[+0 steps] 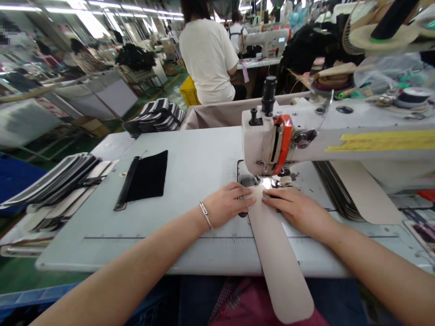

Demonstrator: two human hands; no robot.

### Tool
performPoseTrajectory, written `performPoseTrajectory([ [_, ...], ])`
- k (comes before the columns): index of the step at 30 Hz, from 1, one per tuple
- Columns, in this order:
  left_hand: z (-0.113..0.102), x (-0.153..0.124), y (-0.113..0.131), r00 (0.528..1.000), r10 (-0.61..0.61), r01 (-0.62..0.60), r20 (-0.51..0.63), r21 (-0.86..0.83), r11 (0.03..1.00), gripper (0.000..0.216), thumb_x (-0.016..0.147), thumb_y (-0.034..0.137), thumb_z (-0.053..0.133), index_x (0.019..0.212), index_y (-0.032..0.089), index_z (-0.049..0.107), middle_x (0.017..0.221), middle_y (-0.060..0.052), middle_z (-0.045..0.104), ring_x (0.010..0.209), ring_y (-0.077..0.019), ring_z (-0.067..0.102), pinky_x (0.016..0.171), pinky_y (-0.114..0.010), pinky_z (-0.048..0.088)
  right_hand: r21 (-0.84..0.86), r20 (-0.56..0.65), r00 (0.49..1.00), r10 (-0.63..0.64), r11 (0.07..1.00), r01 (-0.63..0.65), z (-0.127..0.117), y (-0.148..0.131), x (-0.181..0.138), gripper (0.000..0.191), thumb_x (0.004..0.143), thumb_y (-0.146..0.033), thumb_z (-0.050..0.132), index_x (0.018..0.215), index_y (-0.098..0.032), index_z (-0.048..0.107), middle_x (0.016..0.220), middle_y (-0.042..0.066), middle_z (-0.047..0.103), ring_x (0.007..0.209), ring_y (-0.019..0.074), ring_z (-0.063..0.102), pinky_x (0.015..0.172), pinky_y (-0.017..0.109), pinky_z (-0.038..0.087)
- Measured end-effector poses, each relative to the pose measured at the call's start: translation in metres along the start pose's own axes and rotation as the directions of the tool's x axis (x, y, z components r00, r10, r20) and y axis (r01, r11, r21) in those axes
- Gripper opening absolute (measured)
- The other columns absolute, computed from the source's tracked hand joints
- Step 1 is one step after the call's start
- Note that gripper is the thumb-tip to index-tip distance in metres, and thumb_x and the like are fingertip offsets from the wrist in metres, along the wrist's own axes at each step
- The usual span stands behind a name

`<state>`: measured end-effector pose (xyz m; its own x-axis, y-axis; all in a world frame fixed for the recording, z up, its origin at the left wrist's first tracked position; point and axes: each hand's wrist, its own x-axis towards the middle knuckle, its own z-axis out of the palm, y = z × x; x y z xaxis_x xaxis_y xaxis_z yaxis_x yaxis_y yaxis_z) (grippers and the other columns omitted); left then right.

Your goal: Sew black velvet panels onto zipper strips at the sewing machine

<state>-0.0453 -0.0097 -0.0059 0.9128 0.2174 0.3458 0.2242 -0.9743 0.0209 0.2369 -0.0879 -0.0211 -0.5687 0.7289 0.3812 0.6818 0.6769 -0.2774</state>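
Note:
A long beige panel with rounded corners (277, 258) lies under the needle area of a white sewing machine (261, 140) and hangs over the table's front edge toward my lap. My left hand (226, 206), with a bracelet at the wrist, rests flat with fingers stretched onto the panel's left edge near the presser foot. From the other side, my right hand (299, 210) lays its extended fingers on the panel's right edge. A bright lamp lights the spot between both hands. The needle itself is hidden.
A black fabric piece with a dark strip (146, 176) lies left on the white table (197, 158). Stacked panels (57, 181) stand at far left, striped bundles (156, 115) behind. More beige panels (367, 192) sit under the machine arm. A person in white (209, 59) sits ahead.

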Motion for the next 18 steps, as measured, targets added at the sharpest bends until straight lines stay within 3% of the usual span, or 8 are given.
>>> performPoseTrajectory([
  [4,-0.002,0.0,0.007,0.998,-0.037,0.039,-0.051,0.036,0.999,0.028,0.103,0.028,0.056,0.126,0.016,0.066,0.132,-0.011,0.068,0.118,-0.0203,0.062,0.106,-0.04,0.055,0.021,-0.077,0.997,-0.01,1.0,0.011,-0.004,-0.002,0.0,0.035,0.101,-0.012,0.049,0.129,-0.023,0.067,0.132,0.008,0.067,0.121,0.0222,0.062,0.103,0.044,0.054],
  [12,-0.005,-0.002,0.013,0.987,-0.076,0.075,-0.142,-0.014,0.997,0.022,0.103,0.023,0.054,0.118,0.013,0.067,0.118,-0.011,0.073,0.115,-0.0191,0.067,0.1,-0.037,0.061,0.103,-0.103,0.995,0.01,0.995,0.0,-0.004,-0.002,-0.003,0.034,0.103,-0.014,0.048,0.129,-0.026,0.067,0.139,0.005,0.063,0.125,0.0164,0.061,0.105,0.034,0.054],
  [18,0.005,-0.003,0.006,0.988,-0.116,0.113,-0.101,-0.033,0.993,0.028,0.104,0.016,0.046,0.126,0.013,0.063,0.133,-0.014,0.066,0.131,-0.0216,0.059,0.109,-0.04,0.057,0.059,-0.117,0.992,0.043,0.998,-0.036,-0.006,-0.004,0.004,0.029,0.103,-0.015,0.049,0.121,-0.024,0.07,0.129,0.006,0.069,0.114,0.0202,0.063,0.098,0.04,0.055],
])
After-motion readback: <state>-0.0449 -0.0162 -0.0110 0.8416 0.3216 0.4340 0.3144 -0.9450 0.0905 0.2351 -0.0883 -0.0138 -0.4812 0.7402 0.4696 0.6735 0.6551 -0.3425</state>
